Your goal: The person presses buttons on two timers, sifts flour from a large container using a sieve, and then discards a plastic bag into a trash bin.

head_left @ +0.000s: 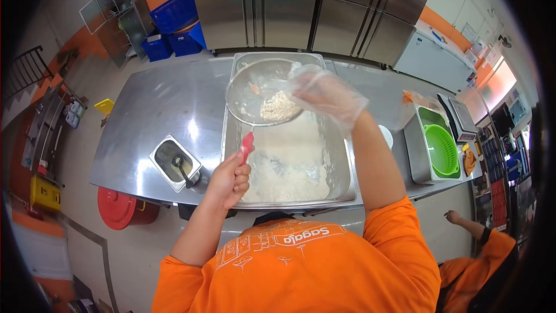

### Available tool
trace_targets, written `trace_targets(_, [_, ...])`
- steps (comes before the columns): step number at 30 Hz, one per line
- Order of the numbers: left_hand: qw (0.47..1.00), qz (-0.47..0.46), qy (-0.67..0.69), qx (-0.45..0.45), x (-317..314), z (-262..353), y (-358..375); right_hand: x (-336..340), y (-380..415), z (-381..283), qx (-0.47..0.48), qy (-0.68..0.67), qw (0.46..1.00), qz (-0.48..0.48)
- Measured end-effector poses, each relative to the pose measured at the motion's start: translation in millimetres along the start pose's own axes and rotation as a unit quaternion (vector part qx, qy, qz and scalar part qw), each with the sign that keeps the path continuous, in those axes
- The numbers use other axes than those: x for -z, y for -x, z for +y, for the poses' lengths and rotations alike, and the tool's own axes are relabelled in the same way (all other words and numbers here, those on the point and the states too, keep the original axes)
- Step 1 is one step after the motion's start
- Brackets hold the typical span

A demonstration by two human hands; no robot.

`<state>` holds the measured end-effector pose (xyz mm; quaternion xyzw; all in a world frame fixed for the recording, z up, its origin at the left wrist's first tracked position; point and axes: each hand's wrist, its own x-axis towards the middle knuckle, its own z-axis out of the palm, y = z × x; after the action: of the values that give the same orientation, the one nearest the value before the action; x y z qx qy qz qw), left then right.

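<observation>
My left hand (229, 178) is wrapped around the red handle of a large round sieve (242, 95). The sieve is above a deep steel pan (351, 181), with a small heap of pale, crumbly flour (279, 107) inside it. At the sieve's right rim is my right hand (319, 94), in a loose clear plastic glove. Its fingers are blurred and partly hidden by the glove, so their grip on the rim cannot be made out. White flour (286, 165) covers the pan's bottom under the sieve.
On the steel table (156, 93), a small steel container (175, 162) with a black-handled ladle (184, 173) stands left. At right are a green basket (441, 149) in a steel bin and a scale (457, 117). Another person's orange sleeve (495, 249) shows lower right.
</observation>
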<state>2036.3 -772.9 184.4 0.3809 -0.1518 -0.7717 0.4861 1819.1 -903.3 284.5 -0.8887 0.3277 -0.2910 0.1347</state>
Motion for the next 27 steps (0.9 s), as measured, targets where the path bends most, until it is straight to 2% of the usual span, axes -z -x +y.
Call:
trace_targets(1, [1.0, 0.002, 0.004, 0.005, -1, -1, -2, 2, 6, 3, -0.004, -0.002, 1.0, -0.005])
trace_targets(3, [1.0, 0.012, 0.008, -0.023, -4, -3, -6, 4, 16, 6, -0.162, -0.155, 0.973, -0.059])
trace_targets(4, [1.0, 0.011, 0.012, -0.022, -4, -1, -6, 8, 20, 3, -0.163, -0.152, 0.973, -0.062])
trace_targets(6, [0.999, -0.029, 0.012, 0.005, -2, 2, -4, 14, 32, -5, -0.114, -0.054, 0.989, -0.074])
trace_targets(7, [1.0, -0.027, 0.012, 0.008, -3, 2, -7, 14, 37, -3, -0.116, -0.057, 0.989, -0.075])
trace_targets(9, [0.999, -0.006, 0.035, -0.027, -8, 0, -13, 11, 47, 3, -0.183, -0.106, 0.97, -0.123])
trace_targets(10, [0.999, -0.003, 0.038, -0.026, -7, 2, -13, 9, 50, 7, -0.184, -0.107, 0.969, -0.127])
trace_targets(12, [1.0, -0.022, -0.001, -0.019, -6, 6, -12, -1, 57, 15, -0.091, -0.077, 0.966, -0.23])
trace_targets(13, [1.0, -0.02, 0.002, -0.014, -2, 9, -17, -12, 60, 21, -0.095, -0.079, 0.964, -0.234])
trace_targets(15, [0.996, -0.005, -0.062, -0.057, 7, 15, -31, -45, 66, 35, -0.082, -0.091, 0.933, -0.339])
trace_targets(17, [0.996, -0.015, -0.069, -0.055, 15, 22, -40, -87, 73, 59, -0.127, -0.027, 0.891, -0.434])
trace_targets(19, [0.996, -0.031, -0.063, -0.05, 23, 20, -47, -111, 80, 61, -0.215, 0.117, 0.82, -0.517])
trace_targets(21, [0.996, -0.043, -0.054, -0.052, 30, 21, -49, -148, 89, 65, -0.258, 0.132, 0.767, -0.572])
trace_targets(23, [0.997, -0.052, -0.041, -0.05, 35, 17, -50, -163, 104, 53, -0.166, -0.008, 0.793, -0.586])
trace_targets(27, [0.996, -0.06, -0.02, -0.067, 37, 21, -51, -187, 98, 25, -0.153, -0.076, 0.788, -0.592])
